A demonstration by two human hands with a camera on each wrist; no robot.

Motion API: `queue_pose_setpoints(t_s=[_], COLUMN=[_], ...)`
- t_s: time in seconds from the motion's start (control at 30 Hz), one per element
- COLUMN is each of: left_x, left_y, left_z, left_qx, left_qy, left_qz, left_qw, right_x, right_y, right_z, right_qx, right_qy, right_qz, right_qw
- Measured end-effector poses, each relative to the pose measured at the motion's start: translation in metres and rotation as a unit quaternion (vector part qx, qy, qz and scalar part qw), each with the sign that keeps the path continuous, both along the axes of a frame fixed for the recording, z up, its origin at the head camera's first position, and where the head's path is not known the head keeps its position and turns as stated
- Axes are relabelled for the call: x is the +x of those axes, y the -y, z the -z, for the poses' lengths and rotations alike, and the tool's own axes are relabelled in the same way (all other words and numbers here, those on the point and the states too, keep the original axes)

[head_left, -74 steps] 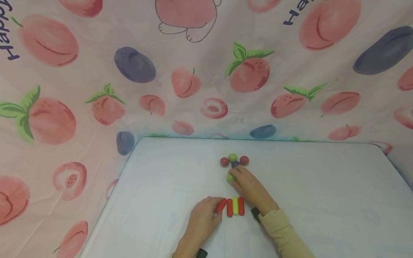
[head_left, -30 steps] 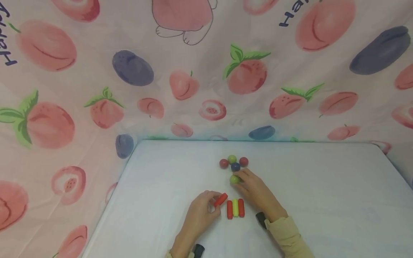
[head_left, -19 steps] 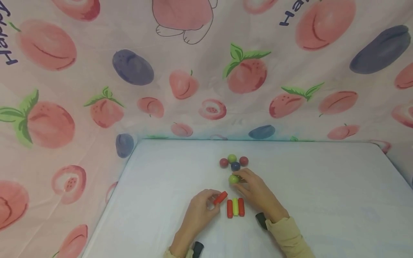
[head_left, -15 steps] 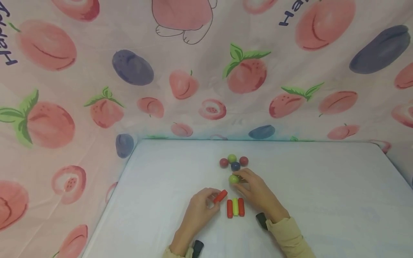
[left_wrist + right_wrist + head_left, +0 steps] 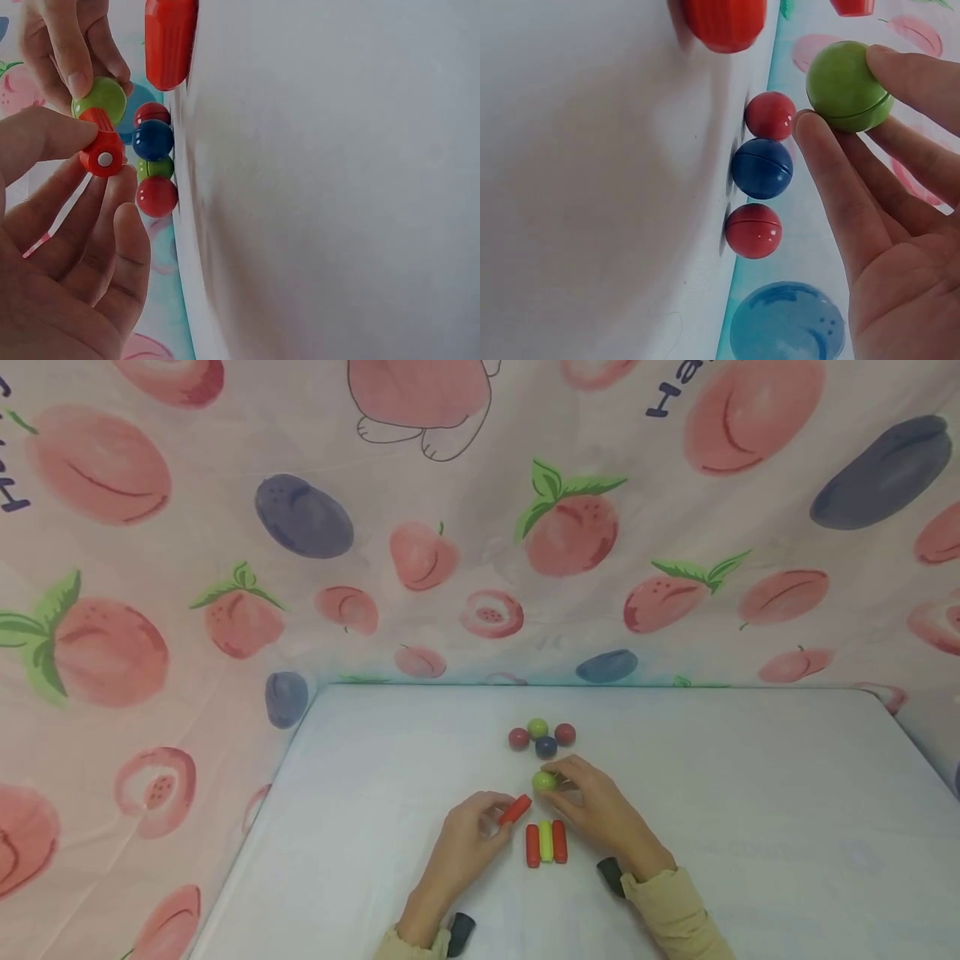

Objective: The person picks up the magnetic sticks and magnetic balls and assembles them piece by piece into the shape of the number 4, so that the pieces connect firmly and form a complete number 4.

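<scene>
My left hand [image 5: 468,847] pinches a short red rod [image 5: 514,809] [image 5: 101,146] between thumb and fingers, lifted off the white table [image 5: 750,793]. My right hand [image 5: 592,802] holds a green ball [image 5: 543,781] [image 5: 847,86] at its fingertips, just beyond the rod's far end. In the left wrist view the red rod's far end sits right against the green ball [image 5: 99,99]. Three more rods, red [image 5: 532,846], yellow-green [image 5: 546,841] and red [image 5: 559,841], lie side by side between my hands.
Beyond my right hand a cluster of balls rests on the table: red [image 5: 518,739], green [image 5: 537,727], red [image 5: 565,734] and blue [image 5: 546,747]. A fruit-printed cloth [image 5: 315,518] hangs behind and to the left of the table.
My left hand has lifted the red rod and tilted it up toward the green ball. My right hand has drawn the green ball slightly nearer to the rod.
</scene>
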State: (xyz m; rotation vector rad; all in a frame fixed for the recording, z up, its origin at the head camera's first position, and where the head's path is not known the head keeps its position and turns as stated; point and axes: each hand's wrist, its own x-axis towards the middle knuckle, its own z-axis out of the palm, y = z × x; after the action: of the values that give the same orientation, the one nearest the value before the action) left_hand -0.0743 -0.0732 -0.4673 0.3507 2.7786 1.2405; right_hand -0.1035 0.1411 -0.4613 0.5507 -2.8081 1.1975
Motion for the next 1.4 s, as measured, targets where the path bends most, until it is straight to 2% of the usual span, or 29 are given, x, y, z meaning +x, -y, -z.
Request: queue_pose_setpoints(t_s=[0.4, 0.73, 1.03, 1.4], left_x=[-0.007, -0.009, -0.009, -0.012], left_y=[-0.005, -0.006, -0.006, -0.005], left_z=[-0.001, 0.002, 0.002, 0.004], left_qx=[-0.004, -0.006, -0.009, 0.002], left_qy=[0.003, -0.006, 0.005, 0.013], left_qz=[-0.004, 0.001, 0.0, 0.007], left_qw=[1.0, 1.0, 1.0, 0.9999], right_x=[0.0, 0.001, 0.003, 0.004], right_y=[-0.001, -0.003, -0.004, -0.006], right_z=[0.002, 0.005, 0.004, 0.001], right_qx=[-0.009, -0.003, -0.006, 0.031], right_qy=[0.001, 0.013, 0.035, 0.075], right_qz=[-0.017, -0.001, 0.007, 0.021], right_qw=[0.9998, 0.9999, 0.9993, 0.9965])
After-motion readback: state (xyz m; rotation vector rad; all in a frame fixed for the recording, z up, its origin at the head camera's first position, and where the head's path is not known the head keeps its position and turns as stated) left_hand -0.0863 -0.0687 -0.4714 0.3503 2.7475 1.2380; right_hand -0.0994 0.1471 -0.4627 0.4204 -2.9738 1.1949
